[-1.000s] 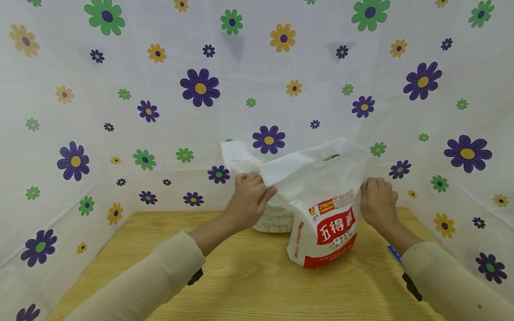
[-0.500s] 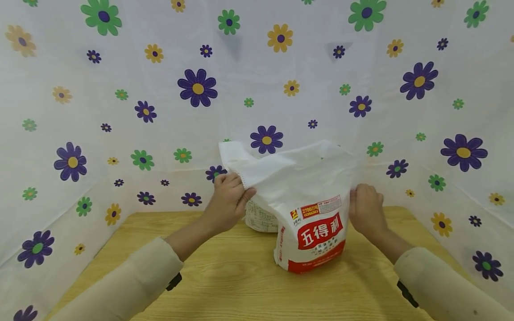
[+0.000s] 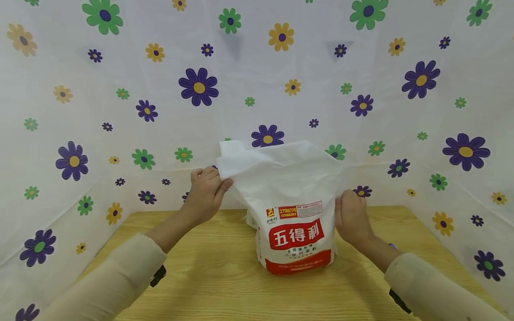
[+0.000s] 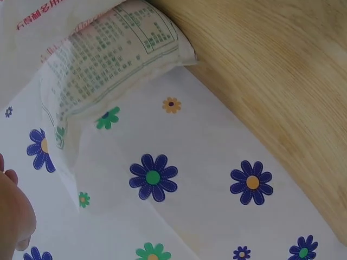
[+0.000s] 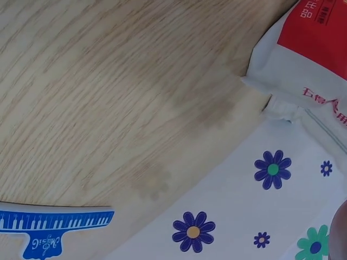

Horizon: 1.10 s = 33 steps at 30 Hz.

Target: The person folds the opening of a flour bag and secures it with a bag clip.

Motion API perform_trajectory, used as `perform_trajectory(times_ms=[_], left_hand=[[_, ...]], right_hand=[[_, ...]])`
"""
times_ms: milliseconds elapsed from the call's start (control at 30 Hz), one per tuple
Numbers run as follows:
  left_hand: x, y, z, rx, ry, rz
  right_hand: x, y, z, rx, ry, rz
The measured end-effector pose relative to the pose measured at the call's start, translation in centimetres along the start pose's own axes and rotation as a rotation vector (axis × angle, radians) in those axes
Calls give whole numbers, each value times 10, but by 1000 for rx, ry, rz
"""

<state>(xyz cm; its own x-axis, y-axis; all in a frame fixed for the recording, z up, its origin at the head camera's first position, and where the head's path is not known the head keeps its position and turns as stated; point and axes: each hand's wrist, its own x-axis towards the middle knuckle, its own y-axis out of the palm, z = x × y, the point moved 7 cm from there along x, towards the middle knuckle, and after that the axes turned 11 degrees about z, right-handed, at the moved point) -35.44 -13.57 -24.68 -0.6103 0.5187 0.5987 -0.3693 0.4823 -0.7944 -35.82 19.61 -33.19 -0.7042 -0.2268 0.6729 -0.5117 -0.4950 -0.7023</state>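
Note:
A white flour bag [image 3: 297, 214] with a red label stands on the wooden table, its loose upper part spread upright. My left hand [image 3: 206, 191] pinches the upper left corner, thumb in front, by the stitched edge. On the other side my right hand [image 3: 353, 216], fingers curled, grips the right edge lower down. Behind it is a second bag [image 3: 250, 219], mostly hidden; the left wrist view shows a bag with green print [image 4: 119, 59] there. Only slivers of my left hand [image 4: 13, 211] and right hand [image 5: 340, 233] enter the wrist views.
A blue clip [image 5: 46, 225] with a piano-key pattern lies on the table [image 3: 217, 290] to the right, mostly behind my right forearm in the head view. White flower-printed sheeting [image 3: 132, 102] encloses the back and sides.
Both hands have moved left with the front flour bag, which has turned its label more toward me. It now covers most of the bag behind.

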Motion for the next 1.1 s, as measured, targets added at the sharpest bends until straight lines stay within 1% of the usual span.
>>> perform_trajectory(times_ms=[100,267,367,500,667,800,900,1000,1100], left_hand=[[-3,-4,10,-4,-29,9],[-7,-11,24,-21,-69,26],[-9,-15,32,-14,-89,31],[-12,-19,41,-9,-107,31],[-16,-22,50,-16,-118,12],[-17,-21,50,-28,-119,2],[-17,-17,46,-62,-126,7],[-17,-15,43,-105,-146,-1],[-19,-12,41,-127,-162,-10]], right_hand=[[0,4,9,8,-12,17],[1,9,21,12,-47,8],[1,13,28,16,-63,11],[1,16,39,29,-80,24],[1,18,51,29,-116,24],[0,19,52,50,-104,48],[-4,17,48,103,-84,40],[-13,17,46,149,-110,15],[-23,22,47,169,-166,7]])
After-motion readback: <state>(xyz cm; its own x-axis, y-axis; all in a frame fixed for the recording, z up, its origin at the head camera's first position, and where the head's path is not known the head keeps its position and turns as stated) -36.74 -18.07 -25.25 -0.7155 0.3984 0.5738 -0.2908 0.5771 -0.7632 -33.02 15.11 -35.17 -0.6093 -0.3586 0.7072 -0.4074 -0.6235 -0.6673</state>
